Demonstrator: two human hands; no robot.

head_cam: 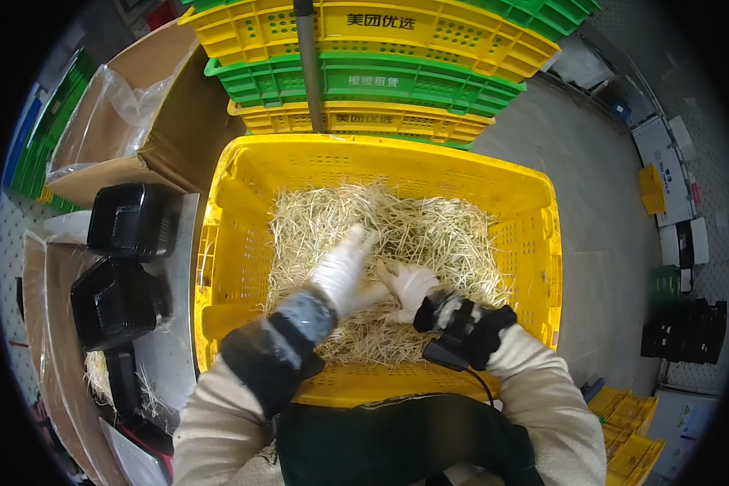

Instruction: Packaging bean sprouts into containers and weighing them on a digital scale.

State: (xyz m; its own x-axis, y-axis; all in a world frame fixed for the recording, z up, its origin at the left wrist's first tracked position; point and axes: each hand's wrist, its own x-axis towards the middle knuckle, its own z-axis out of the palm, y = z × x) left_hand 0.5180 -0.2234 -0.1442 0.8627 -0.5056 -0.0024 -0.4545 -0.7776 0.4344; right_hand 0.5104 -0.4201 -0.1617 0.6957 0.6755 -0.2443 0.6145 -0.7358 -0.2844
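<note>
A large yellow plastic crate (383,149) stands before me, holding a thick bed of pale, thin sprouts (455,234). My left hand (343,267), in a white glove, reaches into the middle of the sprouts, fingers pointing away from me. Close to its right is my right hand (410,285), also gloved in white, with its fingers bent towards the left one. Both touch the sprouts; whether either grips any is unclear. Stacks of black plastic trays (112,304) lie left of the crate on a metal surface (173,346), with some loose sprouts beside them.
Behind the crate rise stacked green and yellow crates (364,82) with a grey upright pole (308,73) in front. An open cardboard box (182,115) with a plastic liner stands at the back left. Yellow crates (629,446) are at the lower right.
</note>
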